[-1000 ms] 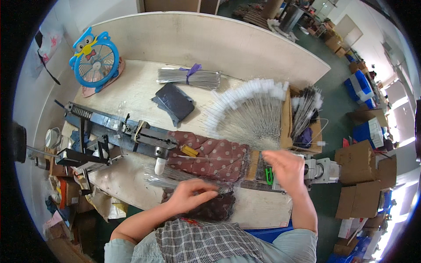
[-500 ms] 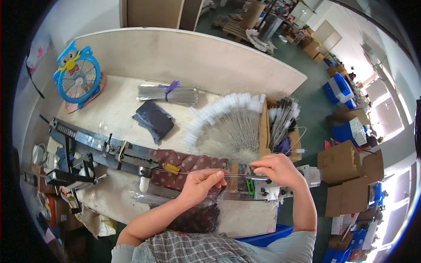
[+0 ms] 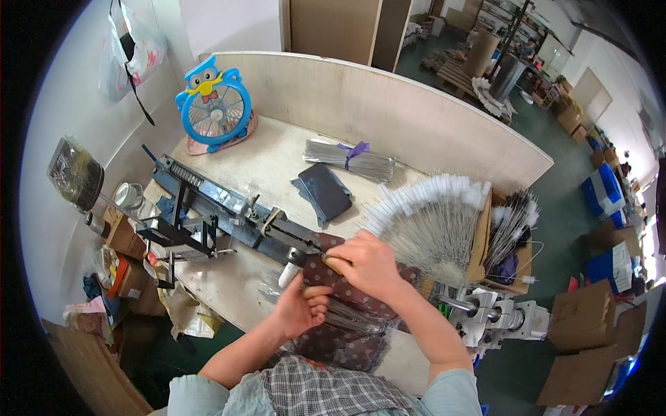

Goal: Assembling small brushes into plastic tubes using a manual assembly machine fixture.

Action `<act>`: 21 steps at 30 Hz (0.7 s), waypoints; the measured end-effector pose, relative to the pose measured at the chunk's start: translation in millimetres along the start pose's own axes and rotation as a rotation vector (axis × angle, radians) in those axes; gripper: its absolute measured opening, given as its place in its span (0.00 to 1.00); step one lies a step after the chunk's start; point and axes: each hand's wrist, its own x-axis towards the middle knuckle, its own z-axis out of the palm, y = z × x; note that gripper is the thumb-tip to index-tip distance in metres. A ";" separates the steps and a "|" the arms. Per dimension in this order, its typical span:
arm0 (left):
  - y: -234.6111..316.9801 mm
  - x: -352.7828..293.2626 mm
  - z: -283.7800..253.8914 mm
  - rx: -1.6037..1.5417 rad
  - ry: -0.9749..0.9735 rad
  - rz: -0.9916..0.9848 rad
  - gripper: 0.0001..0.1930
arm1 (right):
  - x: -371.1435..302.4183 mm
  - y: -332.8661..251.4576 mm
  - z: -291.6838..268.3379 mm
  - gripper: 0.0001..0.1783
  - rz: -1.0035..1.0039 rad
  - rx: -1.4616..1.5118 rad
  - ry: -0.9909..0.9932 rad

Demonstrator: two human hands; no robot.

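Observation:
My left hand [image 3: 302,310] is closed around a bunch of thin metal rods [image 3: 350,320] lying low over a dark red dotted cloth [image 3: 347,295]. My right hand [image 3: 365,263] sits just above it, fingers pinched on something small and yellowish at the end of a dark metal machine [image 3: 229,215]; what it pinches is mostly hidden. A fan of white-tipped rods [image 3: 430,218] spreads out just right of my right hand.
A blue owl-shaped fan [image 3: 214,107] stands at the back left. A tied rod bundle [image 3: 349,159] and a dark pouch [image 3: 325,191] lie mid-table. A box of rods [image 3: 513,236] and a white motor unit [image 3: 496,315] sit at right. Cardboard boxes [image 3: 590,319] stand on the floor.
The view has tilted and shifted. My right hand moved left from the green-handled tool area to the machine's end. My left hand dropped lower and closed on the rods.

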 end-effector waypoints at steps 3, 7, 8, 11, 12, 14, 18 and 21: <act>31.5 -11.6 -20.5 -0.389 -0.045 -0.060 0.33 | 8.7 -2.8 19.5 0.05 0.088 -0.130 0.059; 58.9 -30.9 14.0 0.128 -0.066 0.364 0.32 | 12.6 -6.6 14.8 0.05 0.177 -0.167 -0.048; 56.3 -29.0 35.4 0.396 0.161 0.476 0.29 | 15.3 -9.2 16.2 0.05 0.186 -0.148 -0.066; 43.7 -8.2 43.9 1.781 0.464 0.461 0.26 | 17.7 -14.0 15.5 0.05 0.197 -0.165 -0.060; 43.5 -5.3 35.5 1.728 0.447 0.474 0.26 | 17.3 -16.0 14.9 0.05 0.197 -0.168 -0.065; 41.5 -3.7 36.2 1.661 0.439 0.490 0.26 | 10.7 -16.7 12.6 0.05 0.196 -0.189 -0.075; 24.6 13.0 19.1 1.134 0.255 0.511 0.22 | 8.1 -18.8 -1.0 0.06 0.105 -0.169 -0.018; 8.1 18.9 27.3 0.521 0.118 0.510 0.18 | -13.7 -25.4 -16.4 0.09 0.035 -0.244 0.182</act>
